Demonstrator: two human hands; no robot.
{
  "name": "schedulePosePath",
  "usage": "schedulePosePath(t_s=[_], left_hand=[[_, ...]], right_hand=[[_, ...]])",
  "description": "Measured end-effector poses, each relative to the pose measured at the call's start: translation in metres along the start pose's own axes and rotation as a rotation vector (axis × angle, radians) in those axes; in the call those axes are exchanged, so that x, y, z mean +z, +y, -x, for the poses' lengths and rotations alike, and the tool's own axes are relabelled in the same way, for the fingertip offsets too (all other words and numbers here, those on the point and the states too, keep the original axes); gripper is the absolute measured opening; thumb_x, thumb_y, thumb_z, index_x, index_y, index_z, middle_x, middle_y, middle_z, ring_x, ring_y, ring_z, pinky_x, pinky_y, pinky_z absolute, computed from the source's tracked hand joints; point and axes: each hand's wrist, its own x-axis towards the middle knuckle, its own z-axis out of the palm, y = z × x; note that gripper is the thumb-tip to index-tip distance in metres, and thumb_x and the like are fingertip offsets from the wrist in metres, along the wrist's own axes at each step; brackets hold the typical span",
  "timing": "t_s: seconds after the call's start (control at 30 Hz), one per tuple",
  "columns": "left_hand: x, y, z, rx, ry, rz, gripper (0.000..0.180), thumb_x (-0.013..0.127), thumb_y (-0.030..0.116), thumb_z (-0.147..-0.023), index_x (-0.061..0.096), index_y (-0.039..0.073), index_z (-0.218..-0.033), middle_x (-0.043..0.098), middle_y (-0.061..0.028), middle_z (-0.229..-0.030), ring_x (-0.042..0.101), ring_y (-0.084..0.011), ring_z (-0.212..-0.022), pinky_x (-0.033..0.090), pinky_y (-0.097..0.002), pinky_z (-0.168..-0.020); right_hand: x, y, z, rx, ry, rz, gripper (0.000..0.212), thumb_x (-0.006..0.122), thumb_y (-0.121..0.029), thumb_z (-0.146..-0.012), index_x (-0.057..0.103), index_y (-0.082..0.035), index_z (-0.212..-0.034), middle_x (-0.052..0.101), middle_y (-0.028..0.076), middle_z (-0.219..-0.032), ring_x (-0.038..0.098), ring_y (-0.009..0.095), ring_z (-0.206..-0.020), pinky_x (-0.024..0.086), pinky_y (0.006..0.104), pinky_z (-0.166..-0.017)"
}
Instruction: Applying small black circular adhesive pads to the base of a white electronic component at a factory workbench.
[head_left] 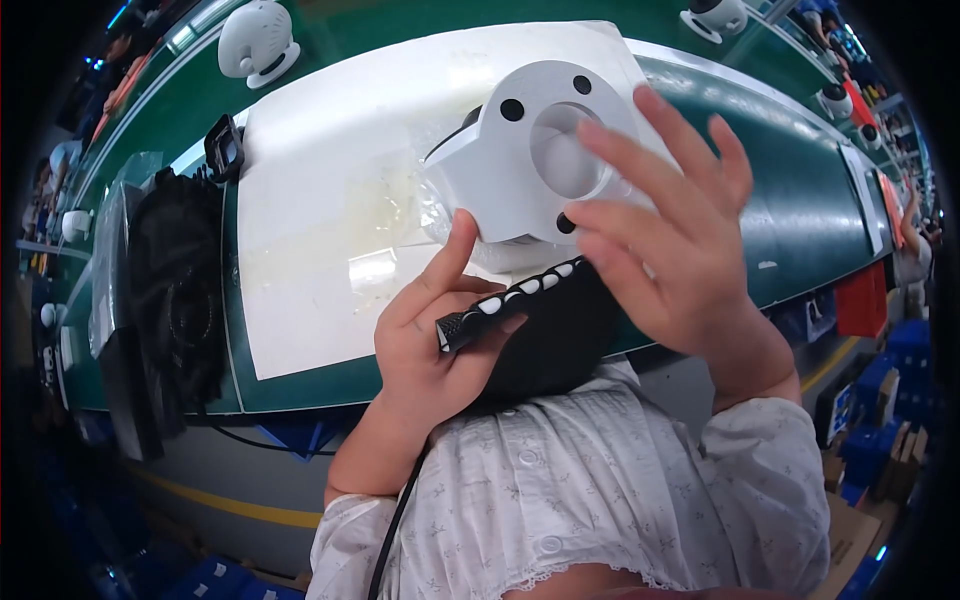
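Observation:
My left hand [425, 345] is closed round a black sheet [545, 350] that has a row of white round spots along its upper edge; its thumb points up beside a white device. That white device [490, 190] lies tipped on the bench with its ring-shaped base facing me. Three black round pads show on the base: an upper pad [581, 85], a left pad [512, 110] and a lower pad [566, 222]. Over the right side of the base hovers my right hand [680, 220], fingers spread and slightly blurred. Its thumb and index fingertip are close to the lower pad; whether they touch it is unclear.
A white board [310, 220] covers part of the green bench [770, 190]. To the left are a black cloth bag [180, 290] and a small black frame [224, 150]. More white devices [257, 42] stand beyond. A red bin [862, 300] and blue crates sit at right.

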Motion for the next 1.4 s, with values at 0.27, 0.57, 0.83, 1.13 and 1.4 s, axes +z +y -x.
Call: schedulePosePath(t_s=[0.27, 0.57, 0.83, 1.13, 1.4], left_hand=[[0.006, 0.000, 0.000, -0.082, 0.056, 0.119, 0.019, 0.069, -0.003, -0.059, 0.050, -0.005, -0.063, 0.045, -0.0229, -0.118, 0.061, -0.0189, -0.068, 0.048, -0.0250, -0.062], [0.008, 0.001, -0.003, -0.132, 0.024, 0.092, 0.018, 0.068, -0.002, -0.061, 0.052, -0.006, -0.065, 0.045, -0.0234, -0.119, 0.061, -0.0181, -0.067, 0.047, -0.0251, -0.061], [0.009, -0.004, -0.003, -0.023, 0.019, -0.007, 0.021, 0.069, -0.003, -0.058, 0.049, -0.003, -0.063, 0.045, -0.0236, -0.119, 0.061, -0.0191, -0.066, 0.047, -0.0254, -0.060], [0.012, -0.005, -0.004, -0.031, 0.025, -0.033, 0.022, 0.070, -0.004, -0.057, 0.049, -0.004, -0.063, 0.044, -0.0237, -0.119, 0.061, -0.0191, -0.066, 0.048, -0.0247, -0.061], [0.012, -0.003, -0.004, -0.051, 0.019, -0.037, 0.021, 0.070, -0.004, -0.058, 0.050, -0.004, -0.064, 0.044, -0.0237, -0.120, 0.061, -0.0196, -0.068, 0.049, -0.0254, -0.062]], right_hand=[[0.013, 0.006, 0.023, 0.061, 0.088, -0.228, 0.022, 0.066, -0.023, -0.068, 0.060, -0.010, -0.085, 0.051, 0.008, -0.113, 0.040, 0.033, -0.113, 0.024, 0.0454, -0.094], [0.022, 0.016, 0.019, 0.070, 0.173, -0.430, 0.009, 0.066, -0.011, -0.066, 0.058, -0.007, -0.071, 0.051, 0.011, -0.110, 0.039, 0.034, -0.113, 0.033, 0.0399, -0.090], [0.024, 0.020, 0.022, 0.048, 0.099, -0.601, 0.013, 0.065, -0.003, -0.062, 0.055, -0.008, -0.069, 0.049, 0.007, -0.116, 0.036, 0.029, -0.117, 0.026, 0.0368, -0.094], [0.035, 0.052, 0.018, 0.416, 0.157, -0.918, 0.009, 0.058, -0.012, -0.078, 0.057, -0.005, -0.083, 0.045, 0.012, -0.121, 0.035, 0.024, -0.118, 0.024, 0.0334, -0.097], [0.035, 0.048, 0.022, 0.381, 0.189, -0.779, 0.010, 0.059, -0.011, -0.076, 0.060, -0.006, -0.085, 0.049, 0.012, -0.116, 0.037, 0.025, -0.117, 0.028, 0.0345, -0.095]])
